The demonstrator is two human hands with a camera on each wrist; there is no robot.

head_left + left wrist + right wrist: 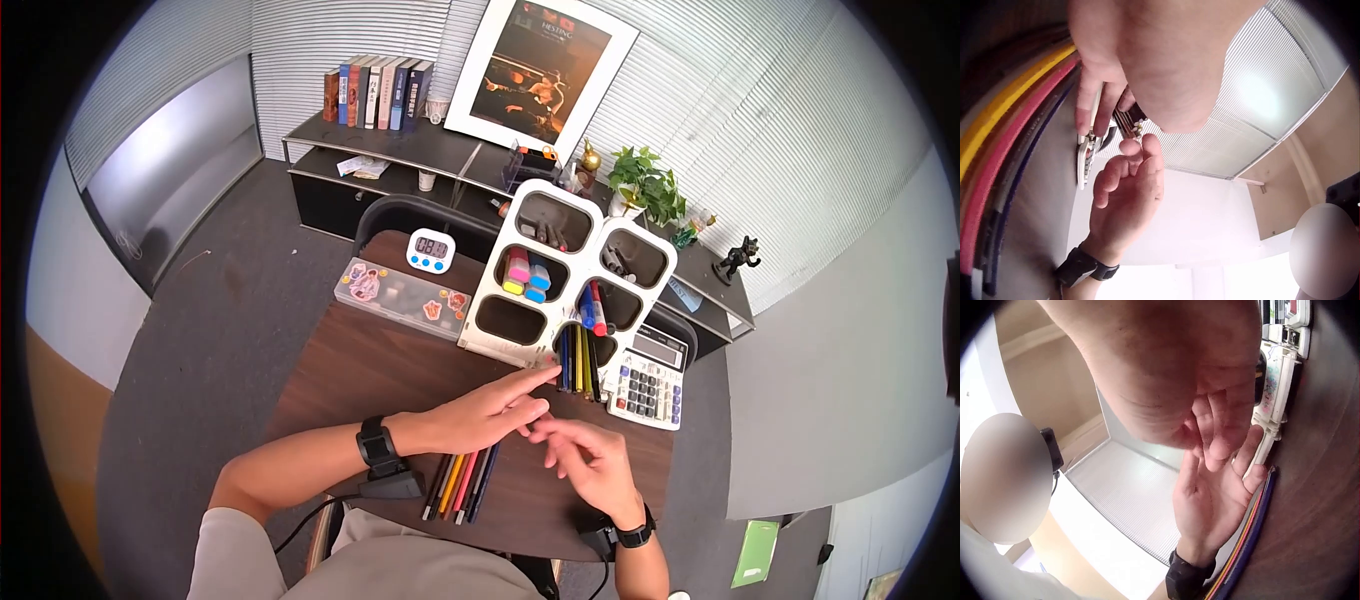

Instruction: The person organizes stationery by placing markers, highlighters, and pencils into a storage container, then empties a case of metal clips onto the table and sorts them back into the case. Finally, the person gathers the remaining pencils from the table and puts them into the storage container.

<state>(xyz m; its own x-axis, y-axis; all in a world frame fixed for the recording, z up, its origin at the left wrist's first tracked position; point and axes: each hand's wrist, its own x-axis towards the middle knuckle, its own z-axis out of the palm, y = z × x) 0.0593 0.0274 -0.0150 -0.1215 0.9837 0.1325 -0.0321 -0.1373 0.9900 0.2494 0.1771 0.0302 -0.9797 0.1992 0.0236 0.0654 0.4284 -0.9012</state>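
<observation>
only the head view is showing the timer; the left hand is stretching straight fingers near pencils, the right hand loosely curling its own.

Dark brown with a faint grain, that tabletop. The loose pencils show yellow, reddish pink, dark blue and black. I see a white organizer, highlighters in pink and light blue, a blue marker, a red marker, and standing pencils in blue, yellow and black. The timer is white with blue buttons; colourful stickers pattern the translucent case. Fine parallel stripes cover the white blinds; the wrist straps are black.
</observation>
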